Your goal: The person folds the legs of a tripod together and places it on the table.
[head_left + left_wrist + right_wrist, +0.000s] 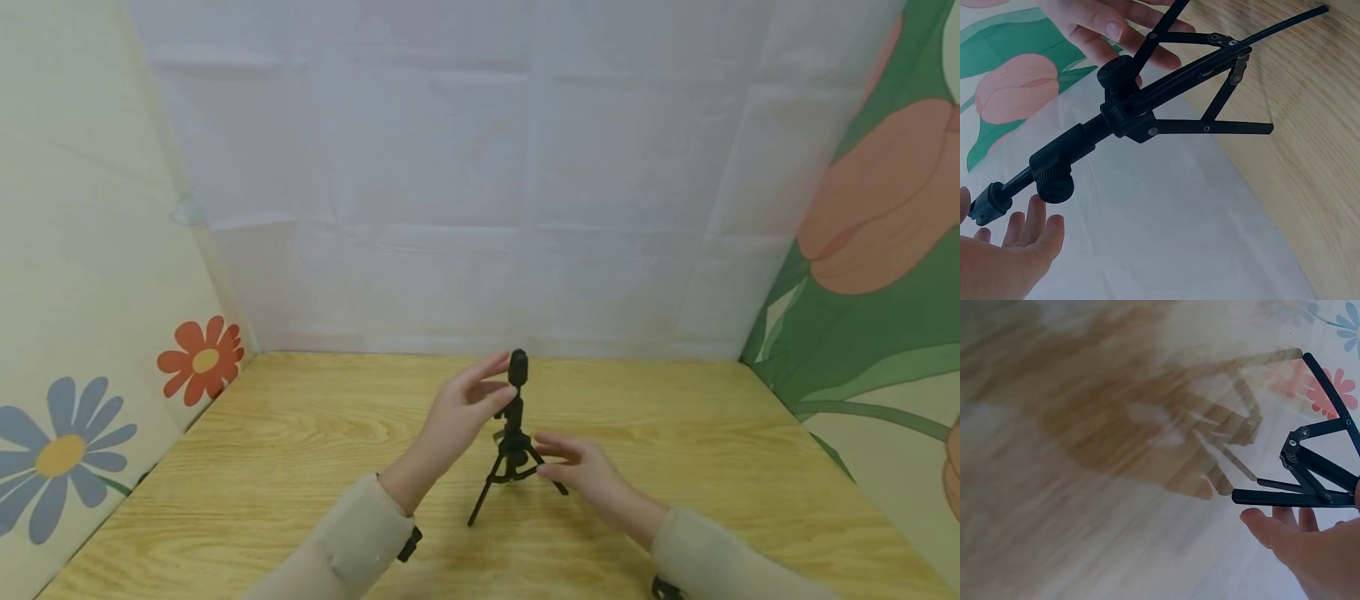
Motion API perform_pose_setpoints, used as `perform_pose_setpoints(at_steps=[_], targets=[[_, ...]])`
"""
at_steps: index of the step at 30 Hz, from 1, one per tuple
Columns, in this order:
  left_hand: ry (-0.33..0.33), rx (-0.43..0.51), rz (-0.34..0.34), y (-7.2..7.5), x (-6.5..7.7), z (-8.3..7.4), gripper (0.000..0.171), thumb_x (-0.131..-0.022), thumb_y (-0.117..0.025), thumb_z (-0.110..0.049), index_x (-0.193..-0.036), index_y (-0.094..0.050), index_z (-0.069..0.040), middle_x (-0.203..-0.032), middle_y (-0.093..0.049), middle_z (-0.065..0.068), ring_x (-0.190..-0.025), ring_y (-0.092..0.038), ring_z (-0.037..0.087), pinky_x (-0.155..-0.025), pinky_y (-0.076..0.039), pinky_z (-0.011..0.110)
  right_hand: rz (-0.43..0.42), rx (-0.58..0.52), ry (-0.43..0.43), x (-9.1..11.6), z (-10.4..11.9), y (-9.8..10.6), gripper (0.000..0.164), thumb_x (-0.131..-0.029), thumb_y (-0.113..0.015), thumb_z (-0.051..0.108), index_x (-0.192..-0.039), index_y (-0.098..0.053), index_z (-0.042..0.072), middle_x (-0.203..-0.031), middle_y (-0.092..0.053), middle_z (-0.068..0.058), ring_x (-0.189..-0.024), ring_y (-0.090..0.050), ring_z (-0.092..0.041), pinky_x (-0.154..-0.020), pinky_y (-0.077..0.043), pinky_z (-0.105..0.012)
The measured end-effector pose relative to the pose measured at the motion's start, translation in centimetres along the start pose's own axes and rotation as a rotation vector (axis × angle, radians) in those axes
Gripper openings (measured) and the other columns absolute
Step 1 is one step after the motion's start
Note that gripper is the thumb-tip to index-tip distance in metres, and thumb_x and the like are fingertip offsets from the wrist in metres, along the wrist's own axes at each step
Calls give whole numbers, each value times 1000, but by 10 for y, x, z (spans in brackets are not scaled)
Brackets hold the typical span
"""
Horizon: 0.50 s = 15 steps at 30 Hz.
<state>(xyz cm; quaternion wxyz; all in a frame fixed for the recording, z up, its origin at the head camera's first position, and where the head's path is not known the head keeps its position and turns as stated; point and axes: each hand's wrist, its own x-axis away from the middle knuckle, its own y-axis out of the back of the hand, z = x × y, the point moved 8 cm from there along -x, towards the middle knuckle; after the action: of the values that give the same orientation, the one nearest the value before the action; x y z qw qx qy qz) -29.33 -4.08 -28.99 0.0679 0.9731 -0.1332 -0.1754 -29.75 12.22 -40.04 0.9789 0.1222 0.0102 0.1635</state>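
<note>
A small black tripod stand (pixel 514 446) is upright on the wooden table with its legs spread; a clip-like head (pixel 991 204) tops its column. Side knobs (pixel 1055 184) show on the column in the left wrist view. My left hand (pixel 460 412) is beside the upper column, fingers loosely extended around it without a firm grip. Lower down, my right hand (pixel 592 479) is by the legs, its fingers parted and relaxed. In the right wrist view this hand (pixel 1310 550) lies just under one leg (pixel 1291 498).
The wood-grain table (pixel 300 467) runs back to a creased white backdrop (pixel 420 167). Flower-printed panels stand at the left (pixel 75 250) and right (pixel 885 350). A dark shadow or reflection of the stand falls across the tabletop in the right wrist view.
</note>
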Motion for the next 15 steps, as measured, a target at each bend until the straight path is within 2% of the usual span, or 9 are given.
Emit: perform_pose_setpoints(at_steps=[7, 15], targets=[[-3, 6, -10, -3, -2, -1, 52, -97, -62, -15, -146, -45, -12, -140, -51, 12, -117, -58, 29, -94, -48, 48, -30, 14, -29, -5, -2, -2, 45, -93, -64, 4, -136, -53, -1, -135, -52, -25, -117, -54, -40, -93, -49, -49], [2, -6, -35, -4, -6, -2, 52, -96, -64, -16, -145, -47, -17, -137, -54, 12, -112, -60, 27, -91, -50, 45, -22, 67, 12, -9, 0, -2, 40, -91, -64, -3, -129, -57, -8, -128, -57, -26, -107, -60, -36, -87, -53, -44]])
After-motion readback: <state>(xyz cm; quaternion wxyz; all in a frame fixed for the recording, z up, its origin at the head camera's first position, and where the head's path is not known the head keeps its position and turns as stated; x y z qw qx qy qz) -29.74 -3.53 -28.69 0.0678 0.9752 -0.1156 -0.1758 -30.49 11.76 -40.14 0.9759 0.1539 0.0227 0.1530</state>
